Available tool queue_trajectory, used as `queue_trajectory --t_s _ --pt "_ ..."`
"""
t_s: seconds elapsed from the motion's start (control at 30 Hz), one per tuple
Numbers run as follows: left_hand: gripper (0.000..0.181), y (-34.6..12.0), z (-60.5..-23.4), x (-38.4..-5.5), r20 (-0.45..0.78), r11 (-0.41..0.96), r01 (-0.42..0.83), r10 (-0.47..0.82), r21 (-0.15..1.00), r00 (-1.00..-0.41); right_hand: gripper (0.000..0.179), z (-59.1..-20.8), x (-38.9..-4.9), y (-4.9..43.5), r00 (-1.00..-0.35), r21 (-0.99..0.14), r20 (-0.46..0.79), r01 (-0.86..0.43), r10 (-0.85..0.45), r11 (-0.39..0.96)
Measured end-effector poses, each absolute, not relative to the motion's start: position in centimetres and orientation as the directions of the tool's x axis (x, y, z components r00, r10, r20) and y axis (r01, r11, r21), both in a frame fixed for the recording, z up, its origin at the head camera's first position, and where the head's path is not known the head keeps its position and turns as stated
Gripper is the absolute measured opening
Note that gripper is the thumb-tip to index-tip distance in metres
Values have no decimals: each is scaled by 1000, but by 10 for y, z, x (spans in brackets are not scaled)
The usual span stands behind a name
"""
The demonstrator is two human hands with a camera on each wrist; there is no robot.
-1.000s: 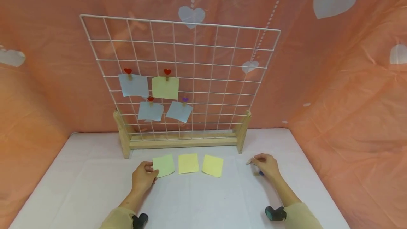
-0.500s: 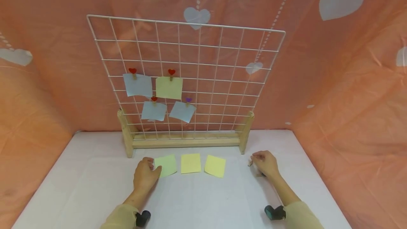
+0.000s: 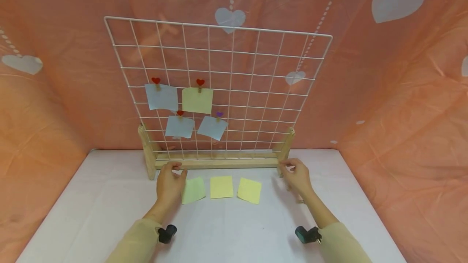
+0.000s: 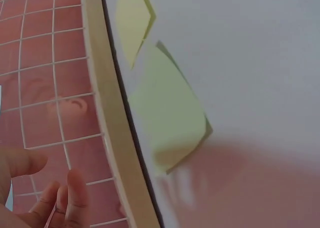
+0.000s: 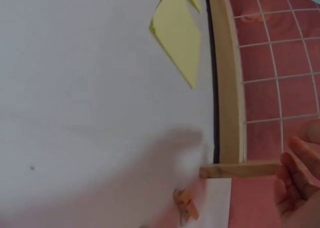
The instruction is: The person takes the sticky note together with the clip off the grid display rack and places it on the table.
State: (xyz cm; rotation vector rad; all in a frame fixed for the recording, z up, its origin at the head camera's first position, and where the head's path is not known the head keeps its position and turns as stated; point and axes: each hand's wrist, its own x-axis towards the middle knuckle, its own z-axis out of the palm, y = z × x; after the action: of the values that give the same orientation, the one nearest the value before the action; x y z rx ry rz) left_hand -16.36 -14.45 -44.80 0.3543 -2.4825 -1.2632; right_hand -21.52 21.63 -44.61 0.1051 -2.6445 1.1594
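My left hand (image 3: 170, 186) is above the table beside the green sticky note (image 3: 193, 190). In the left wrist view its thumb and fingers (image 4: 77, 198) are parted, with nothing between them. Two yellow sticky notes (image 3: 221, 187) lie in line to the right of the green one. Near the stand's right post (image 3: 286, 145) hovers my right hand (image 3: 297, 177), its fingers loosely bent and nothing visible in them. A small wooden clothespin (image 5: 186, 205) rests on the table below it. Another small clip (image 3: 300, 201) is partly hidden by the right forearm.
A white wire grid (image 3: 241, 72) stands in a wooden base (image 3: 215, 163) at the back. Clothespins with hearts hold blue notes (image 3: 161, 97) and a yellow-green note (image 3: 197, 100) on its left half. Orange cloth (image 3: 398, 104) with printed hearts surrounds the white table (image 3: 234, 234).
My left hand has come off the green note and risen toward the grid. The right hand has let go of the clothespin and moved up and left. The view has shifted slightly.
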Motion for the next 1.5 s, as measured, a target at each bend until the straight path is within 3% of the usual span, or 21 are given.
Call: queue_trajectory --t_s 0.33,0.5,0.77,0.93,1.3,1.5 --pt "30 -144 -437 -174 246 567 -10 -374 824 -894 19 -424 -224 190 -962 -765 272 -211 7 609" --pt "32 -139 -429 -182 308 532 75 -364 844 -879 19 -412 -230 174 -954 -796 301 -256 -8 548" --pt "36 -129 -413 -190 405 506 192 -354 841 -843 14 -398 -241 148 -891 -782 449 -426 -63 454" --pt "35 -124 -405 -195 466 486 262 -364 834 -807 17 -388 -244 132 -898 -804 432 -423 -77 419" --pt "39 -115 -393 -203 446 497 226 -383 838 -809 17 -371 -249 101 -900 -836 428 -430 -85 341" --pt "39 -110 -386 -208 426 469 235 -357 852 -831 20 -339 -234 83 -888 -827 447 -456 -105 330"
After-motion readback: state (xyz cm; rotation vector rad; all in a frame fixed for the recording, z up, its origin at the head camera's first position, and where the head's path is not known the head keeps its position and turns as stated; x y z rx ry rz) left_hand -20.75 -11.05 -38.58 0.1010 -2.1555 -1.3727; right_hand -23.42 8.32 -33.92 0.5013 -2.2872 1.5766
